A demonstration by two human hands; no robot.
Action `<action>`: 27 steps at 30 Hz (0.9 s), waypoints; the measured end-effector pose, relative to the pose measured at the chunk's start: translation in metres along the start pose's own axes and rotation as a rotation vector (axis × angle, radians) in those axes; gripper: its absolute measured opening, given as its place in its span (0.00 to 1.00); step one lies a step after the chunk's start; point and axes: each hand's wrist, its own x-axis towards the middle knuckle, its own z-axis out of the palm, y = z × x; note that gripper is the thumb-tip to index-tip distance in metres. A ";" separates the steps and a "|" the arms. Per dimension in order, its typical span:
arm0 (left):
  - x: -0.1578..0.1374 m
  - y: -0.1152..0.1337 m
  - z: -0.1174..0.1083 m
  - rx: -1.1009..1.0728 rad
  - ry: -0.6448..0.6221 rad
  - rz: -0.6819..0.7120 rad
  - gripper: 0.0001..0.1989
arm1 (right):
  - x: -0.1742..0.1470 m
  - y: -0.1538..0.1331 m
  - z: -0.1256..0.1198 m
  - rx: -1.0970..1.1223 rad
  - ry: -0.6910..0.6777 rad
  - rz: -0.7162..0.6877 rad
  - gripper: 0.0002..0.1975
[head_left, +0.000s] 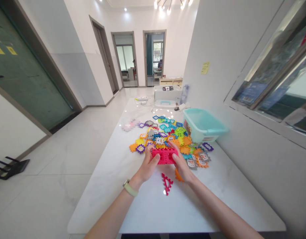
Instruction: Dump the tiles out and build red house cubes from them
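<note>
Both hands hold up a pink assembly of interlocking building tiles [165, 156] above the table. My left hand [148, 165] grips its left end, thumb on the near face, and my right hand [181, 163] grips the right end the same way. Square openings show in the assembly's face. Below it, a pink triangular tile [167, 183] lies flat on the table. An orange tile [178, 176] lies partly hidden under my right hand. Beyond the hands spreads a pile of colourful notched tiles [160, 140], some with window patterns.
A turquoise plastic bin [205, 124] stands right of the pile, near the wall. Farther back on the white table [113, 199] are a lidded box [165, 103], a phone [168, 88] on a white box, and a clear bottle [185, 94]. A blurred pinkish item [130, 125] lies left.
</note>
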 end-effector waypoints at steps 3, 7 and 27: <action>0.000 0.001 0.000 0.033 -0.012 0.035 0.25 | 0.001 -0.003 0.000 0.085 0.038 0.012 0.26; -0.001 0.002 0.001 0.017 -0.042 0.022 0.25 | 0.001 -0.009 0.000 0.150 0.051 0.024 0.24; -0.005 0.037 -0.039 -0.145 -0.053 -0.017 0.39 | 0.005 -0.023 -0.033 -0.264 -0.042 -0.111 0.30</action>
